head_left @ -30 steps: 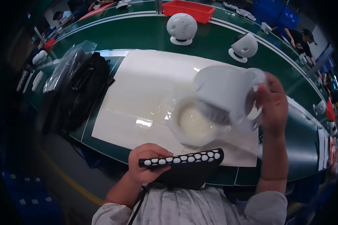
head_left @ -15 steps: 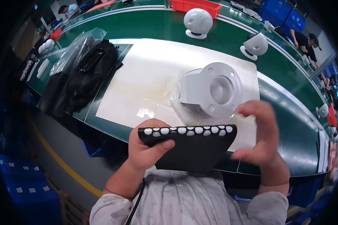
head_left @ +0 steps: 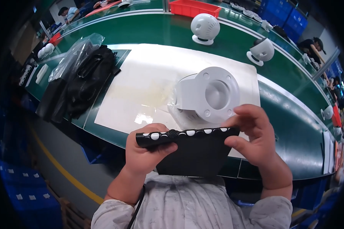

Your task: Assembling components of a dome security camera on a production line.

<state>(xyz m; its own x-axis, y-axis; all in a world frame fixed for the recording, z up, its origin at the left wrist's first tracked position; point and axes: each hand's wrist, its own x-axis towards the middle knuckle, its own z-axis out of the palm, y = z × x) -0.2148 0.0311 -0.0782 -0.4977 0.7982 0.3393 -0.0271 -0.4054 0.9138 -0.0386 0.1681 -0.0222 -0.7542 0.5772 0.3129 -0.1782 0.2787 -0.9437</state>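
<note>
A black sheet (head_left: pixel 198 154) with white round pads along its folded upper edge is held upright before my body. My left hand (head_left: pixel 146 147) grips its left end, thumb in front and fingers behind. At the right end, my right hand (head_left: pixel 256 137) reaches over the top edge, its thumb against the front and its fingertips behind. Just beyond the sheet, a white fan (head_left: pixel 187 95) lies on its side on clear plastic wrap. Its round base (head_left: pixel 235 93) faces me, with a hollow in the middle and several small round recesses around the rim.
A white mat (head_left: pixel 133 80) covers the green worktable. Black bags and clear plastic (head_left: pixel 74 57) lie at the left. Two white fans, one upright (head_left: pixel 205 28) and one turned (head_left: pixel 262 51), stand beyond, near a red bin (head_left: pixel 195 8). People (head_left: pixel 313 47) work farther off.
My right hand has moved left onto the sheet's right end. The sheet's upper edge has tilted, so its pads show differently. The whole view has shifted slightly.
</note>
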